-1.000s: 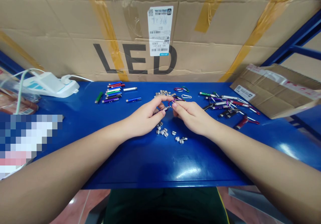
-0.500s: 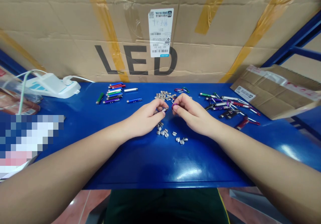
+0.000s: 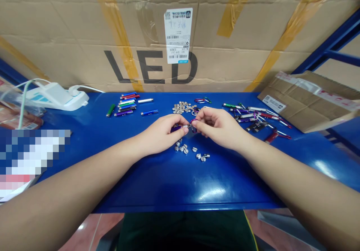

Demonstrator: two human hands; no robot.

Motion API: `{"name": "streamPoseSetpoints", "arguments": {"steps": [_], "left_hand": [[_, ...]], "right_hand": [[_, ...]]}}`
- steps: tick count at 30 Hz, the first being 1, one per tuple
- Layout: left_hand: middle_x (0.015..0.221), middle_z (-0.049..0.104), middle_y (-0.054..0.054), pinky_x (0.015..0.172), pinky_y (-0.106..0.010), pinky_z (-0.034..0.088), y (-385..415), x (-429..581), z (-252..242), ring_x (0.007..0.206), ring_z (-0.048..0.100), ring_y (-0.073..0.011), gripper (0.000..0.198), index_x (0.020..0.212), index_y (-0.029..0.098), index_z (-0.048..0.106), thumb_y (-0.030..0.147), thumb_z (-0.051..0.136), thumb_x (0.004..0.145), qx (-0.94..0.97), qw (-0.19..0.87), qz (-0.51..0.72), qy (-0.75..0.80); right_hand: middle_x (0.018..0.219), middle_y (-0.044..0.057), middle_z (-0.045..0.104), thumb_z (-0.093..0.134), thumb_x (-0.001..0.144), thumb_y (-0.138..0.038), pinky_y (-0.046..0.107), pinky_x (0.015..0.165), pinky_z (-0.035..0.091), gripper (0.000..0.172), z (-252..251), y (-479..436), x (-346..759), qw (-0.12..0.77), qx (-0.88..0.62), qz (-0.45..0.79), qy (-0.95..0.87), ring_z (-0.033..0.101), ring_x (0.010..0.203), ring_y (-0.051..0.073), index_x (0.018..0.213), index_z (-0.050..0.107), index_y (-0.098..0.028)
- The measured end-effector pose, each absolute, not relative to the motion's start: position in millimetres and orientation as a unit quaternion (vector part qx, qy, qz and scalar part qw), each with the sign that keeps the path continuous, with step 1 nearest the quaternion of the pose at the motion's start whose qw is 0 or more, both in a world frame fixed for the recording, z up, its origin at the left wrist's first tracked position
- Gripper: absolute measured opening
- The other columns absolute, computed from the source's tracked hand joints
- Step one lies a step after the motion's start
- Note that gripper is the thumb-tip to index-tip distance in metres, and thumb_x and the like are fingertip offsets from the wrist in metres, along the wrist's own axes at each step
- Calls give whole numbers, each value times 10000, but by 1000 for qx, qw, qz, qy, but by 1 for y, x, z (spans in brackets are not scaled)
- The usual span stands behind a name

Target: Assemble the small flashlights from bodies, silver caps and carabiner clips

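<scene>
Between its thumb and fingers, my left hand (image 3: 165, 133) grips a purple mini flashlight (image 3: 176, 128), its silver end toward the right. My right hand (image 3: 216, 125) pinches a purple carabiner (image 3: 194, 124) right beside that silver end; whether the two are linked is too small to tell. Several silver screw caps (image 3: 184, 148) lie on the table below the hands. Beyond the fingertips is a spread of button cell batteries (image 3: 181, 107), with metal rings partly hidden by my right hand. Red and green carabiners (image 3: 203, 100) rest behind them.
Several coloured flashlights (image 3: 127, 106) lie at the left back of the blue table (image 3: 157, 185). Flashlights with carabiners (image 3: 254, 118) are heaped at the right, near a small cardboard box (image 3: 309, 99). A white power strip (image 3: 56, 95) stands far left; a large carton (image 3: 157, 26) forms the back.
My right hand has moved the purple carabiner left, up to the flashlight's silver end. More of the purple flashlight body now shows in my left hand.
</scene>
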State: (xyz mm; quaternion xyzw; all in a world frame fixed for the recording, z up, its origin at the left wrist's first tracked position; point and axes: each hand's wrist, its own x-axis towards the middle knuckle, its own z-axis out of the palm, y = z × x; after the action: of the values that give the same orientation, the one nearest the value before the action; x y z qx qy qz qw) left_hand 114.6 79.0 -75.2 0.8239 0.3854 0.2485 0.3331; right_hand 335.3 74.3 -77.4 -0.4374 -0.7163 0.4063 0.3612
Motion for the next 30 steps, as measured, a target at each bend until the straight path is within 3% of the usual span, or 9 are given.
{"name": "streamPoseSetpoints", "arguments": {"steps": [4, 9, 15, 23, 26, 30], "left_hand": [[1020, 711, -46, 883, -355, 477, 79, 114, -75, 933, 634, -201, 241, 1052, 185, 698, 389, 594, 975, 830, 321, 252, 380], [1003, 688, -31, 818, -310, 466, 79, 114, -77, 926, 621, -183, 240, 1078, 203, 701, 399, 605, 978, 835, 319, 267, 360], [848, 635, 2, 751, -275, 442, 78, 116, -74, 807, 575, -143, 212, 943, 176, 675, 383, 634, 958, 803, 388, 292, 345], [791, 641, 11, 688, -246, 441, 80, 119, -74, 668, 540, -96, 173, 905, 171, 615, 332, 646, 959, 694, 528, 371, 318], [736, 596, 32, 633, -235, 408, 80, 120, -74, 573, 453, -71, 183, 896, 176, 582, 336, 642, 963, 662, 561, 393, 303], [718, 513, 45, 606, -235, 365, 79, 120, -75, 582, 388, -76, 221, 945, 170, 591, 383, 648, 959, 665, 544, 390, 330]], "right_hand": [[691, 13, 675, 667, 927, -412, 307, 581, 509, 227, -76, 72, 337, 331, -442, 413, -724, 619, 578, 151, 853, 611, -205], [672, 4, 668, 735, 891, -434, 278, 566, 504, 277, -75, 71, 337, 324, -425, 428, -729, 606, 574, 133, 816, 611, -198], [680, -8, 667, 798, 835, -502, 272, 576, 522, 365, -74, 72, 335, 318, -410, 496, -696, 597, 566, 121, 819, 606, -192], [879, 47, 685, 537, 1022, -497, 326, 796, 555, 351, -76, 72, 332, 276, -344, 497, -747, 665, 806, 166, 907, 637, -180], [860, 37, 660, 458, 1054, -437, 313, 766, 530, 330, -77, 69, 329, 268, -340, 492, -755, 636, 780, 157, 880, 592, -191], [708, -18, 517, 410, 1058, -391, 299, 645, 415, 345, -78, 68, 329, 294, -367, 392, -791, 490, 645, 136, 775, 495, -213]]}}
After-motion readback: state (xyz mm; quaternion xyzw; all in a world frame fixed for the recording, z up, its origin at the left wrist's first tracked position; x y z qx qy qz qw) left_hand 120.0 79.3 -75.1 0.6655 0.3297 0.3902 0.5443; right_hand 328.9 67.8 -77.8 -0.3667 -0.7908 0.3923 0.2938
